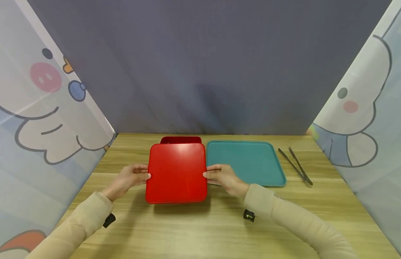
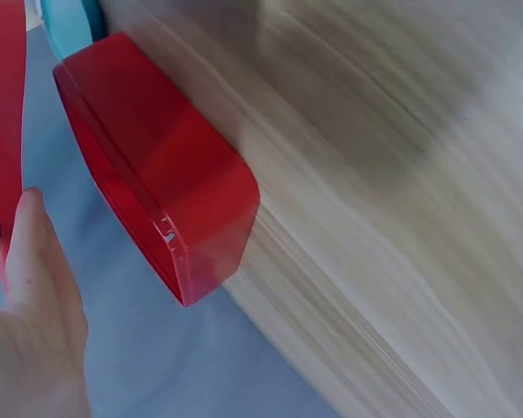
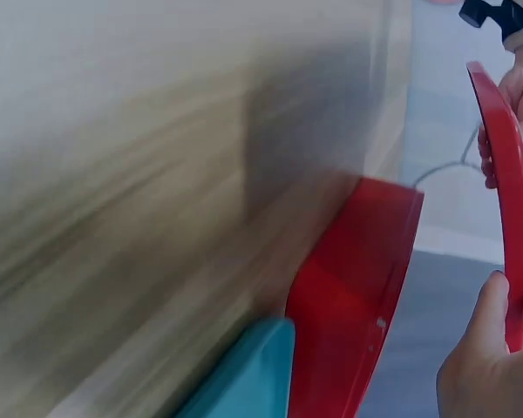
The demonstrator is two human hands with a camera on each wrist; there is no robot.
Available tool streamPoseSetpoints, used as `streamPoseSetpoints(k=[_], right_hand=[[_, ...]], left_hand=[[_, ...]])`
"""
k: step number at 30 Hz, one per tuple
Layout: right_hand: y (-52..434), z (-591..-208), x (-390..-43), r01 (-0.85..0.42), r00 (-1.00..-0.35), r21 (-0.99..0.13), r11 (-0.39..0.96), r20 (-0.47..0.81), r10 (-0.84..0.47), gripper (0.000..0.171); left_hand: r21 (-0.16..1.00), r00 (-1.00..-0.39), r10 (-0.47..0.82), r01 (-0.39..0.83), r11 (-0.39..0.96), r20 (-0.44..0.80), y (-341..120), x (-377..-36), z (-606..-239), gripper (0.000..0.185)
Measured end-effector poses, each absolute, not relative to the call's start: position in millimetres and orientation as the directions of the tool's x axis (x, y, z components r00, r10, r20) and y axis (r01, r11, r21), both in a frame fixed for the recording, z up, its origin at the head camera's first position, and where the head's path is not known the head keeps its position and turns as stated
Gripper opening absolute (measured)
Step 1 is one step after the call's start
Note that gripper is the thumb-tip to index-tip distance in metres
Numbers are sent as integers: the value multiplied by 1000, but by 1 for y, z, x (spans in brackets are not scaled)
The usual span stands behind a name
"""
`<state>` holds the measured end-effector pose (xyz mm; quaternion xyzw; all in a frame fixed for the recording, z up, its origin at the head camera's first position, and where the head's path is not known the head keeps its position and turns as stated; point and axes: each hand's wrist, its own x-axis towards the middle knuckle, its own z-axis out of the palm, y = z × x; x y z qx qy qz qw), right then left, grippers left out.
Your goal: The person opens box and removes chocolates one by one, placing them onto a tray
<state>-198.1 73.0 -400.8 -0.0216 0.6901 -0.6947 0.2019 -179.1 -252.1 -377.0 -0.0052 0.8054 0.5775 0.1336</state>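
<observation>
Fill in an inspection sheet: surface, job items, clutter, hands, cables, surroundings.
Surface: wood-grain table, shadowed beneath the lid.
Job items: red lid raised, apart from the open red box; pale marks near one box corner.
Clutter: teal tray beside the box; tongs beyond it, arms spread.
Hands: left hand and right hand pinch opposite lid edges.
Cables: nothing seen.
Surroundings: grey cloth behind, cartoon-printed sheets both sides.
</observation>
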Motion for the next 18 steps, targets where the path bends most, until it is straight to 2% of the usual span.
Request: streamPoseSetpoints(k=[18], right_hand=[[59,-420,-149,313,-896,-950,-21,-288,-338,35]], left_hand=[[893,-946,178,-178,413,-271,-269,-144,-395,59]])
